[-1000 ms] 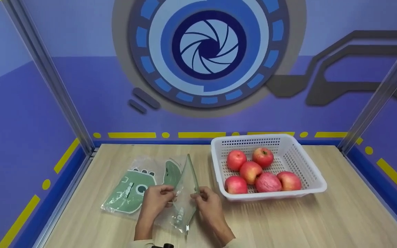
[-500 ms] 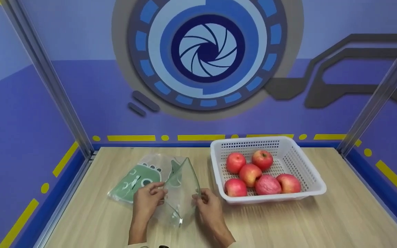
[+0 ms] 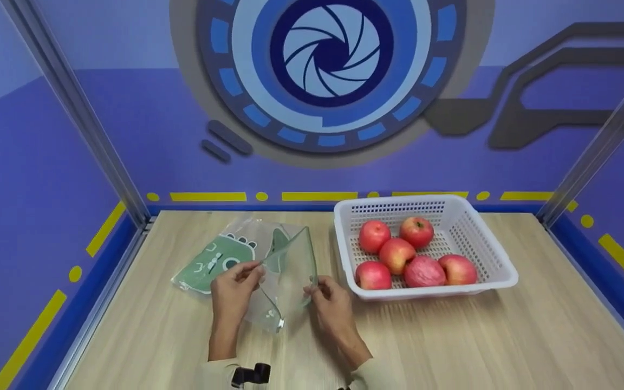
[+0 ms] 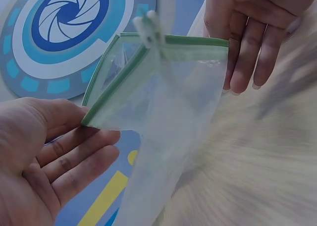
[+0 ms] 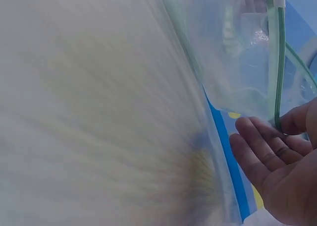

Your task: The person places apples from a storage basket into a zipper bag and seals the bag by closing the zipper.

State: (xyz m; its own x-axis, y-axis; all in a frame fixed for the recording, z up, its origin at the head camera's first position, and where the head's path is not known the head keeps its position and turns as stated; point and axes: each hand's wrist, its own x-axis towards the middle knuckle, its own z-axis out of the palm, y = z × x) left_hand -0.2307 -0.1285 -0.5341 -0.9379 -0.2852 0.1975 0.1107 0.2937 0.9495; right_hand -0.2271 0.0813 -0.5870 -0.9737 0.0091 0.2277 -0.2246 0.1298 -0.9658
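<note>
A clear zip bag [image 3: 217,262] with a green cartoon creature print lies over the left half of the table, its mouth raised and spread apart. My left hand [image 3: 234,290] pinches one green-edged side of the mouth between thumb and fingers. On the opposite side, my right hand [image 3: 333,306] pinches the other edge. A small white slider [image 3: 280,323] sits at the near end of the zip. In the left wrist view the green zip strips [image 4: 190,40] stand apart, with the left hand [image 4: 54,156] at one corner. The right wrist view shows the right hand's fingertips [image 5: 246,124] at the strip.
To the right of the bag stands a white perforated basket [image 3: 488,249] holding several red apples [image 3: 397,255]. Patterned blue panels [image 3: 333,173] wall the back and sides of the wooden table [image 3: 453,346]. Metal posts [image 3: 101,146] rise at the corners.
My left hand has shifted left with its edge of the bag, so the mouth gapes wider. The right hand keeps its pinch. The head view has tilted slightly, while the basket and apples stay put.
</note>
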